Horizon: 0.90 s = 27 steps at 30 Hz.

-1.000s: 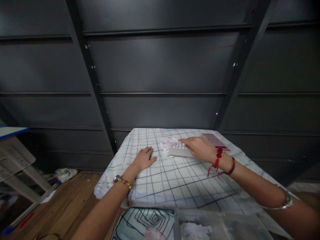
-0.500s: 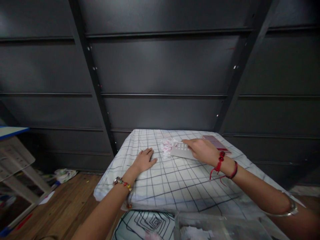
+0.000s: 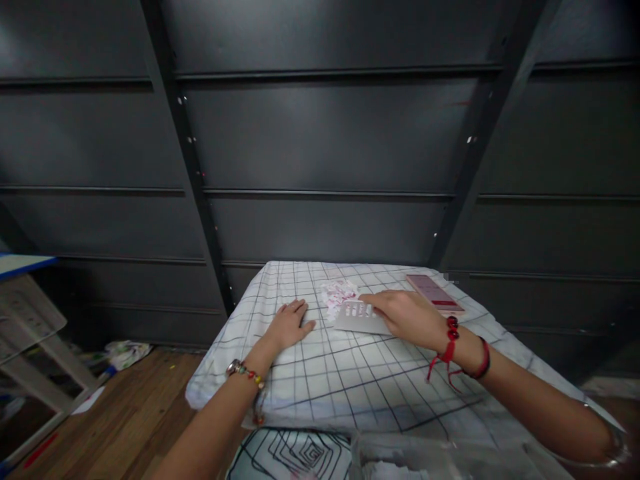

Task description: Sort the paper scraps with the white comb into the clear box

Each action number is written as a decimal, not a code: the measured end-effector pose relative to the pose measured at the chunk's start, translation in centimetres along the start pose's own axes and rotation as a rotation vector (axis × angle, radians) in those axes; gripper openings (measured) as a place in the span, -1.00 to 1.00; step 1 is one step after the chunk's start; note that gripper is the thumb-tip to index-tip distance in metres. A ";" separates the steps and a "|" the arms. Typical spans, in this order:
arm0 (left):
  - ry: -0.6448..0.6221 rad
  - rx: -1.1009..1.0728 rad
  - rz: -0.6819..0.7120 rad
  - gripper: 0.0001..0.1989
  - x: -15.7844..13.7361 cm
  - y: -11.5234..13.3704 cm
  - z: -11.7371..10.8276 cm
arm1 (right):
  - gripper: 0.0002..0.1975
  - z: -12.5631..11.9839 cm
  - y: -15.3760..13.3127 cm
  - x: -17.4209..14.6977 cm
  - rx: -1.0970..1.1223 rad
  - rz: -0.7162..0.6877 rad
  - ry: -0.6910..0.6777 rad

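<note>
Card (image 3: 359, 323) pinched in right fingers (image 3: 371, 301), left hand (image 3: 286, 329) spread on cloth (image 3: 345, 377)

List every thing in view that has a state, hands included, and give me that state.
Left hand: palm down, fingers extended, on the cloth
Right hand: closed on the slotted card
Slotted card: held, beside the pile
Pale scraps: loosely heaped
Phone-like slab: lying flat
Checked cloth: spread out, slightly creased
Clear bin: partly filled; lid unclear
</note>
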State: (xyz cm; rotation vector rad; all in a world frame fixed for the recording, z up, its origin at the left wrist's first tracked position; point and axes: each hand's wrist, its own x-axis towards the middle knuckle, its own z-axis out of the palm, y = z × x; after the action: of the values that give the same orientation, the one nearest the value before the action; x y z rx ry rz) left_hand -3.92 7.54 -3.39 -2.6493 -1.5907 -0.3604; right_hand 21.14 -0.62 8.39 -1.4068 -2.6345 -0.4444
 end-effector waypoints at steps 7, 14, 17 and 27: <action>-0.006 -0.009 -0.004 -0.45 0.0 -0.2 0.1 | -0.61 0.5 -1.0 -0.7 0.063 -0.068 -0.012; -0.009 -0.010 -0.001 -0.51 -0.1 0.2 -0.1 | -0.65 0.3 -1.5 -1.9 0.148 -0.102 0.083; -0.018 -0.005 0.008 -0.54 -1.1 0.3 -0.5 | -0.62 0.3 -1.7 -2.0 0.086 -0.080 0.081; -0.129 -0.021 0.131 -0.51 -8.7 -0.9 -2.8 | -0.61 0.1 -3.6 -3.6 0.137 -0.154 0.031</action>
State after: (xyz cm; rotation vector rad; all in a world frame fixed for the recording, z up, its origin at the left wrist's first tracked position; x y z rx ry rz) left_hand -9.09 0.05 -2.63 -2.8270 -1.4412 -0.2054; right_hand 20.12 -5.32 6.71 -1.1532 -2.7016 -0.2915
